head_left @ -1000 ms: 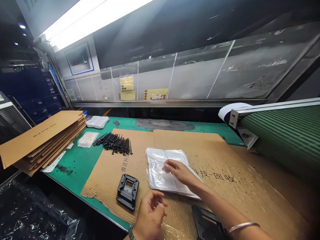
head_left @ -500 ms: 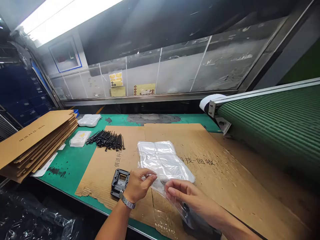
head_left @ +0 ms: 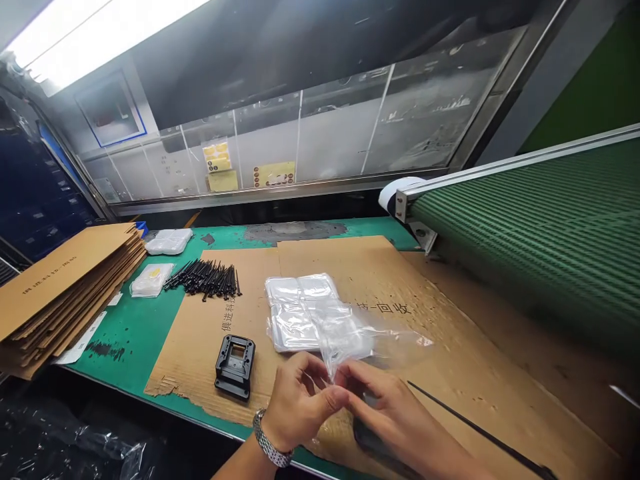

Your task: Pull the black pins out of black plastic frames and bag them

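Observation:
Both my hands meet low in the middle of the view and pinch the near edge of one clear plastic bag (head_left: 371, 342). My left hand (head_left: 300, 407), with a metal watch at the wrist, grips the bag between thumb and fingers. My right hand (head_left: 385, 410) pinches the same edge beside it. The bag hangs loose and stretches away to the right above the cardboard sheet (head_left: 450, 347). Just behind it lies a stack of clear bags (head_left: 295, 310). A black plastic frame part (head_left: 235, 358) lies left of my left hand. A dark object (head_left: 365, 437) shows partly under my right hand.
A bundle of black cable ties (head_left: 205, 279) lies behind the frame part, and one long black tie (head_left: 480, 430) lies at the right. Two small white packs (head_left: 150, 280) (head_left: 169, 241) sit on the green mat. Folded cartons (head_left: 60, 287) are stacked at left. A green conveyor belt (head_left: 540, 227) slopes at right.
My right hand picked one bag off the stack and drew it toward me. My left hand came up to join it at the bag's edge. The view shifted right.

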Motion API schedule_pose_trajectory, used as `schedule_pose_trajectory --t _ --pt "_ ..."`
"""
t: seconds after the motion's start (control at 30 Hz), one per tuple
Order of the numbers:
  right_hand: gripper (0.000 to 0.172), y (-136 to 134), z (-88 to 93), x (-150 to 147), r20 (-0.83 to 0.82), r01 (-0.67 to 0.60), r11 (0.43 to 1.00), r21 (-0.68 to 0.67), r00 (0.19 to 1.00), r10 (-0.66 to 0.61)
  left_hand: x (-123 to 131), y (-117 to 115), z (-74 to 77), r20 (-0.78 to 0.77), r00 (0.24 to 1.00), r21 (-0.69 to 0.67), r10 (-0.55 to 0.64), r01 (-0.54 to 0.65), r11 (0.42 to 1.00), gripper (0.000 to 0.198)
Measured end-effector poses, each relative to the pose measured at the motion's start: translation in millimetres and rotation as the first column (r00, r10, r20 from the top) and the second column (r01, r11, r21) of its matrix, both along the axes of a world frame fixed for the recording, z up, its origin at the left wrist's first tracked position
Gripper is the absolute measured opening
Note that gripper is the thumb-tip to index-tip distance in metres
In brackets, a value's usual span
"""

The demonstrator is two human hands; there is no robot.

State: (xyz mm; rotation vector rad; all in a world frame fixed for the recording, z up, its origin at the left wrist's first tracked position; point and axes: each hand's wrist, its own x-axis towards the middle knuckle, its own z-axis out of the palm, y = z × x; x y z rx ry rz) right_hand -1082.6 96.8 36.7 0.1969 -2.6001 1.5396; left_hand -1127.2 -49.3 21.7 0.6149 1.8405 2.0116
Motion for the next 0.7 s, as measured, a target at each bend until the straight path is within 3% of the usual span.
schedule_pose_trajectory --t 0.07,0.17,0.27,0.33,0.37,0.4,0.47,0.53,0.6,0.7 --pt "0.029 -2.0 -1.6 0.6 0.013 -0.035 0.999 0.031 0.999 0.034 1.9 3.8 -5.8 0.108 0.993 0.084 -0.041 0.032 0.996 0.037" --pt "0.032 1.5 -7.5 -0.7 0.049 0.004 0.999 -0.054 0.999 -0.002 -2.2 5.8 -14.7 0.349 0.931 0.240 0.106 -0.199 0.950 0.037" --pt "0.038 8.3 -14.5 -2.7 0.112 0.155 0.942 -0.298 0.986 -0.126 -8.5 3.9 -20.0 0.708 0.702 0.346 0.078 -0.442 0.828 0.030" --pt "0.041 10.5 -18.2 -4.3 0.143 0.229 0.892 -0.391 0.972 -0.187 -9.4 2.5 -20.4 0.814 0.580 0.353 0.001 -0.496 0.793 0.026" --pt "0.042 10.4 -19.4 -5.0 0.148 0.254 0.875 -0.411 0.966 -0.211 -8.2 2.3 -20.2 0.817 0.577 0.368 -0.017 -0.498 0.785 0.025" --pt "0.042 9.7 -20.1 -5.5 0.153 0.275 0.861 -0.428 0.961 -0.231 -6.2 2.4 -20.1 0.784 0.621 0.400 -0.018 -0.482 0.780 0.026" --pt "0.044 6.3 -20.3 -5.6 0.172 0.309 0.820 -0.482 0.951 -0.257 -1.3 3.6 -21.3 0.626 0.779 0.447 0.038 -0.398 0.801 0.033" --pt "0.046 1.7 -19.5 -4.3 0.196 0.318 0.780 -0.539 0.948 -0.251 2.0 5.6 -25.4 0.471 0.871 0.403 0.136 -0.350 0.846 0.039" --pt "0.047 -2.8 -19.2 -2.2 0.210 0.310 0.756 -0.576 0.950 -0.230 2.1 7.6 -31.1 0.458 0.854 0.292 0.246 -0.406 0.866 0.045" --pt "0.041 -7.9 -22.0 0.0 0.175 0.285 0.766 -0.576 0.958 -0.226 1.1 7.4 -39.2 0.441 0.785 0.103 0.435 -0.526 0.844 0.040"
